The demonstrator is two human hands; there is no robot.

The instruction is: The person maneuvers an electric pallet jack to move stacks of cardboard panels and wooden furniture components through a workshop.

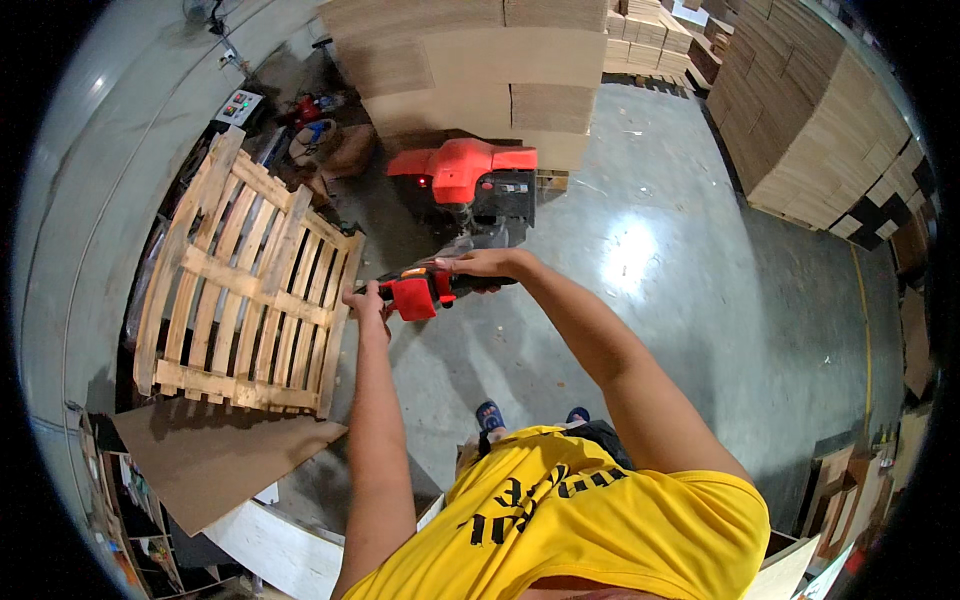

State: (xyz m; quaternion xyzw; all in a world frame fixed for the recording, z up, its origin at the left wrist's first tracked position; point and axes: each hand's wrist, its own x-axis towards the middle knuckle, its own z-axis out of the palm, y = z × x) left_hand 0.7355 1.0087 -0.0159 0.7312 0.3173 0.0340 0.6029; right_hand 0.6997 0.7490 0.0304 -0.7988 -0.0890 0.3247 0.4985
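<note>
Both my arms reach forward to the red and black control handle point(413, 297) of an electric pallet jack. My left hand point(366, 301) is closed round the handle's left end. At its right side is my right hand point(484, 265), palm down, with fingers curled over it and partly hidden underneath. Beyond the handle stands the pallet jack's body point(465, 166), with a red cover and a black lower part. Its forks are out of sight, and tall stacked cardboard point(470, 65) rises right behind it.
A wooden pallet point(255, 290) leans at the left, above a brown cardboard sheet point(215, 460). Another tall cardboard stack point(830, 120) stands at far right beside a yellow floor line point(863, 310). A control box point(238, 106) is near the left wall.
</note>
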